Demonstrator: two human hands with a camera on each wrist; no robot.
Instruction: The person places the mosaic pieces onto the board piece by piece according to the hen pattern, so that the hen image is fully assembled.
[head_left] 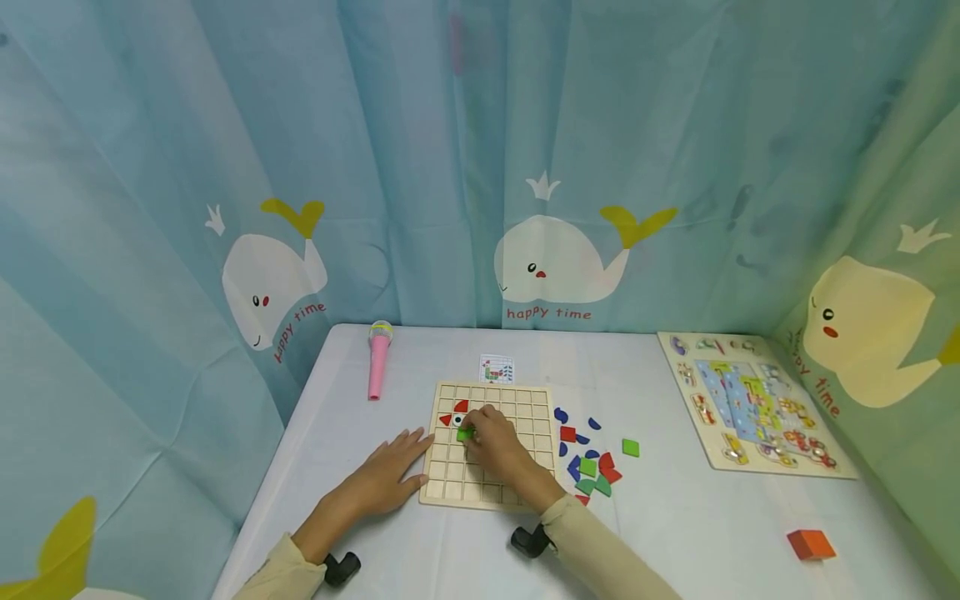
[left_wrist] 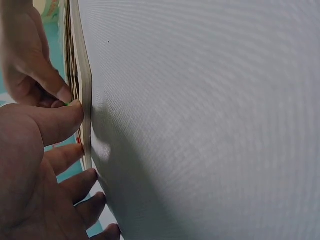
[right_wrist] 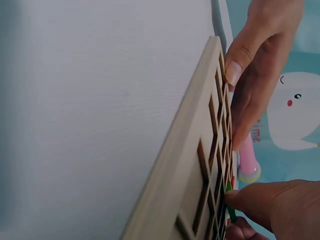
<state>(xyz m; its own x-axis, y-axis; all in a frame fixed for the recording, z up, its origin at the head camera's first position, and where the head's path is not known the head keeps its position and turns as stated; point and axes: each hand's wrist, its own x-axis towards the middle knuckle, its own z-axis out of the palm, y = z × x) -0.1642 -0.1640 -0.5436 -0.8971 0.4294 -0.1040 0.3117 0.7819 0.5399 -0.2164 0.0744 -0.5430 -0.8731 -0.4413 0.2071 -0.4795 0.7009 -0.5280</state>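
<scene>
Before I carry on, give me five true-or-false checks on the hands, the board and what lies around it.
1. The left hand touches the board. True.
2. The right hand is empty. False: the right hand pinches a green piece.
3. The card lies beyond the board's far edge. True.
4. The microphone lies right of the board. False: the microphone lies left of it.
5. The orange block stands apart from the board. True.

The table (head_left: 697, 542) bears a gridded board (head_left: 536, 433), loose pieces (head_left: 588, 467), card (head_left: 497, 368), microphone (head_left: 378, 367), puzzle (head_left: 738, 404) and block (head_left: 810, 545)
</scene>
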